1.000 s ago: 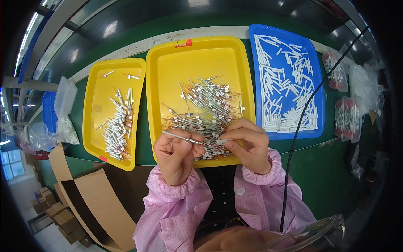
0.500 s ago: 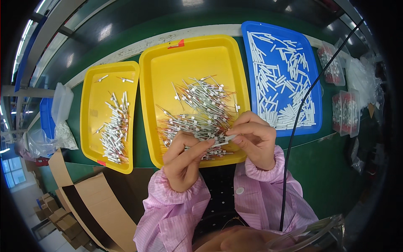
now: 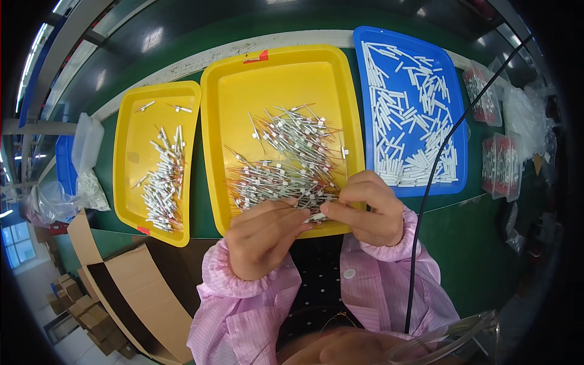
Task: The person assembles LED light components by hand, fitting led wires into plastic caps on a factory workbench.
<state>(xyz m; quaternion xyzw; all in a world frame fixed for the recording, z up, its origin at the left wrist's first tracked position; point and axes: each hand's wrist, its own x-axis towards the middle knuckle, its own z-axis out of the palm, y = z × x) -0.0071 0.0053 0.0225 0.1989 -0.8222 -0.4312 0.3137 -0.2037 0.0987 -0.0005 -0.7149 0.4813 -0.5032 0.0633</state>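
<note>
Over the near edge of the large yellow tray, my hands meet with fingertips pinched. Between them is a small white tube, with the thin wired part it meets mostly covered by my fingers. My left hand grips from the left, fingers closed. From the right, my right hand pinches the tube's other end between thumb and forefinger. Just beyond the fingers lies a pile of thin wired parts with small white tags and reddish leads. Whether the tube is around the wired part, I cannot tell.
A smaller yellow tray at left holds white-sleeved wired parts. The blue tray at right holds loose white tubes. Clear boxes stand farther right. A black cable crosses the view; an open carton sits lower left.
Both hands have closed in on each other around the white tube. My left hand has turned so its back shows more, and its fingers sit nearer the right fingertips.
</note>
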